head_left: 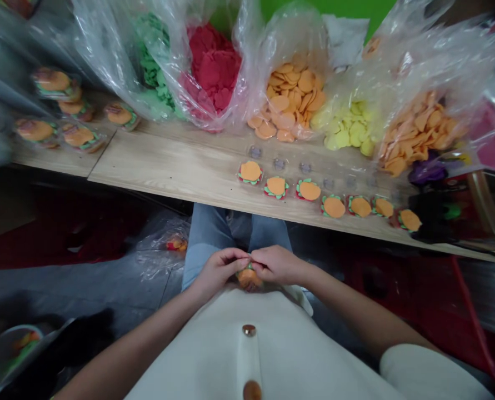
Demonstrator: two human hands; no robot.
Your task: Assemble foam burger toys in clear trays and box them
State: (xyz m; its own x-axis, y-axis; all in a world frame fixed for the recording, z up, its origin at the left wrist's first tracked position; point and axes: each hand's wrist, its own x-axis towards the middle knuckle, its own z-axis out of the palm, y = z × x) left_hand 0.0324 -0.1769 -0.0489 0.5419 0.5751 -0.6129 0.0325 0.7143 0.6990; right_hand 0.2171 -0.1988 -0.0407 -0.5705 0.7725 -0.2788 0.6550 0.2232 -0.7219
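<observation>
Close to my body, above my lap, both hands pinch the far edge of a small toy burger [249,279] that seems to sit in a clear plastic case. My left hand [225,266] grips it from the left, thumb and fingertips pressed at its edge. From the other side my right hand [277,265] has its fingers curled and its thumb against the same edge. The fingertips of the two hands meet and hide part of the burger. An orange bun face and a bit of green show below them.
Along the table's front edge [168,186] runs a row of open clear cases with burger pieces [308,190]. Finished-looking burgers [36,130] stand at the left. Plastic bags of red [214,66], green, orange [291,100] and yellow [351,130] pieces line the back.
</observation>
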